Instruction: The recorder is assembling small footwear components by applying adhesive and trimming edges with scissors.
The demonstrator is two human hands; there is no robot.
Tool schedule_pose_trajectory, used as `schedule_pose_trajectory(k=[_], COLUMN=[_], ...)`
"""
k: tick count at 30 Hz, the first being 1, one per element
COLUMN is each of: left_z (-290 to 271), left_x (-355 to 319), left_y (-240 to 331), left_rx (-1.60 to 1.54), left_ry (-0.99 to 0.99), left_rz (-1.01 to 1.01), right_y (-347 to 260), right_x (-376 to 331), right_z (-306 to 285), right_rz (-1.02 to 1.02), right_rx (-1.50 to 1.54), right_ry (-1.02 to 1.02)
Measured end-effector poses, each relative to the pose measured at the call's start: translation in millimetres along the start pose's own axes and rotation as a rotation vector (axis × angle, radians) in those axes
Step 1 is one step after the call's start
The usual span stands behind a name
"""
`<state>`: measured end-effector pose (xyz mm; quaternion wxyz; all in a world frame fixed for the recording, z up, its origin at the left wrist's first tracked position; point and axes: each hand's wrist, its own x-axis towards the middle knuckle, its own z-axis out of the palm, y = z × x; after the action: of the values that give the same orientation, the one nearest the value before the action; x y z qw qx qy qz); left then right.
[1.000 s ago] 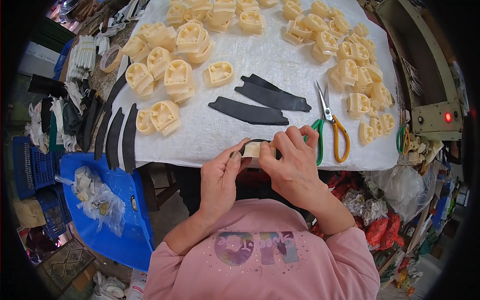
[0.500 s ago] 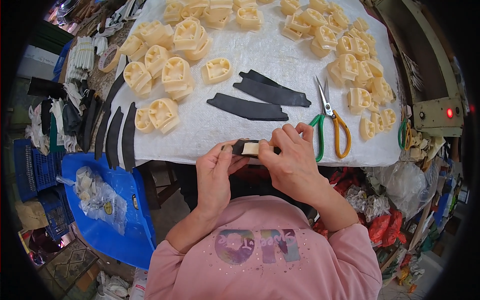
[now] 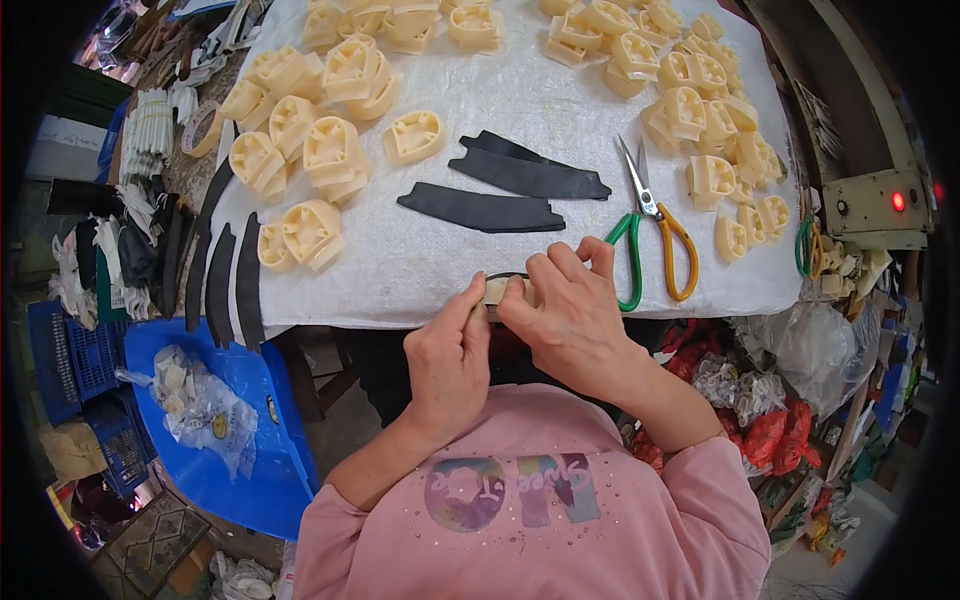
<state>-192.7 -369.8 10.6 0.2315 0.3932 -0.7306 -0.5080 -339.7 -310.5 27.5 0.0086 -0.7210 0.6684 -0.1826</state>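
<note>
Cream plastic piece (image 3: 495, 291), dark strip (image 3: 511, 275) along its far side, held between both hands at near edge of white sheet (image 3: 370, 285). Left hand (image 3: 450, 350) pinches its left end; right hand (image 3: 565, 312) grips right end, fingers curled. Beyond: black curved strips (image 3: 480, 208), scissors (image 3: 648, 205) with blades slightly parted, clustered cream plastic housings (image 3: 335, 155).

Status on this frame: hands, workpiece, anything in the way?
Left hand and right hand both gripping cream piece; black strip along its far edge. Piece partly hidden by fingers. Scissors close beside right hand, blades parted.
</note>
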Motion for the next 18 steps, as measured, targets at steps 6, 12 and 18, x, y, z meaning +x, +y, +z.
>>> schedule_pose_trajectory(k=[6, 12, 18], left_z=[-9, -7, -7], left_x=[-1, 5, 5], left_y=[-9, -35, -25], left_rx=[-0.520, -0.733, -1.021], left_ry=[0.093, -0.172, -0.464], left_rz=[-0.118, -0.086, -0.200], right_y=[17, 20, 17], right_x=[-3, -8, -9], right_z=[8, 11, 15], right_rz=[-0.003, -0.021, -0.113], right_rx=[0.134, 0.319, 0.505], right_ry=[0.130, 0.199, 0.217])
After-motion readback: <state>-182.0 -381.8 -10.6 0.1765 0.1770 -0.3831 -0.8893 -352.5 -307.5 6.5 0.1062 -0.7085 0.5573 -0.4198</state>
